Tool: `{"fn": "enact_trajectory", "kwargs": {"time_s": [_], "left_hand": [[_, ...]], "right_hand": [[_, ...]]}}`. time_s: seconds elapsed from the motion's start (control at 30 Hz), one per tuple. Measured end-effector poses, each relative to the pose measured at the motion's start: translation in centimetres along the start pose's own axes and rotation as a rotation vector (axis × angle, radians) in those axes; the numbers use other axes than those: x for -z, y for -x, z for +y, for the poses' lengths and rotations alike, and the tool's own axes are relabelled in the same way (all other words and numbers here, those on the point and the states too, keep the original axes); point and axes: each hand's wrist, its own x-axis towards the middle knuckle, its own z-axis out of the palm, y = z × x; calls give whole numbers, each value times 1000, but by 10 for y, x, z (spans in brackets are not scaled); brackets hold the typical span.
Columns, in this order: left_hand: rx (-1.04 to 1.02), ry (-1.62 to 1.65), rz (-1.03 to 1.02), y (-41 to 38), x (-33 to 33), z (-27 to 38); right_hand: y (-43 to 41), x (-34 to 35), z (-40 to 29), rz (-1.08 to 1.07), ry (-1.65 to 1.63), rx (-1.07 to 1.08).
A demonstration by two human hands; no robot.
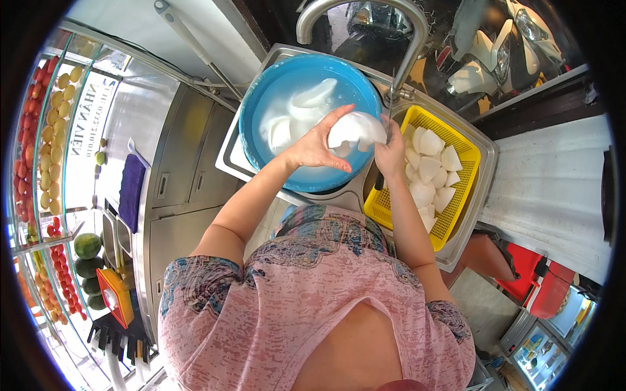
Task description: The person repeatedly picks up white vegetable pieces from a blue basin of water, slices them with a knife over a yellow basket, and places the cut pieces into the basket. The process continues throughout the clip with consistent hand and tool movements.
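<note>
Over a blue plastic basin (248,146) of cloudy water, my left hand (318,141) supports a curved piece of white coconut flesh (356,128) between spread thumb and fingers. My right hand (391,151) grips a knife (379,182), its dark handle showing below the fist and its thin blade rising above it; the fingers also touch the white piece's right edge. More large white pieces (313,97) lie in the water. At the right, partly behind my right forearm, a yellow plastic basket (457,215) holds several smaller white pieces (430,168).
The basin and basket sit in a stainless steel double sink (489,161). A curved metal faucet (415,44) arches above the basin's far right side. Steel cabinets (181,146) stand at left, with a purple cloth (131,193), watermelons (88,246) and a glass fruit display beyond.
</note>
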Motion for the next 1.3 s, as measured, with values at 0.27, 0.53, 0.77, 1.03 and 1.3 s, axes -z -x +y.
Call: {"fn": "enact_trajectory", "kwargs": {"time_s": [0.27, 0.53, 0.77, 1.03, 1.3], "left_hand": [[501, 236, 403, -4, -9, -30], [165, 12, 763, -16, -3, -56], [193, -47, 811, -28, -8, -26], [179, 16, 820, -30, -8, -29], [283, 64, 765, -33, -8, -13]], "right_hand": [[5, 8, 1, -105, 31, -313], [47, 20, -34, -443, -278, -127], [52, 16, -25, -477, -203, -263], [53, 16, -25, -455, -156, -246], [55, 15, -23, -413, -68, -178]]}}
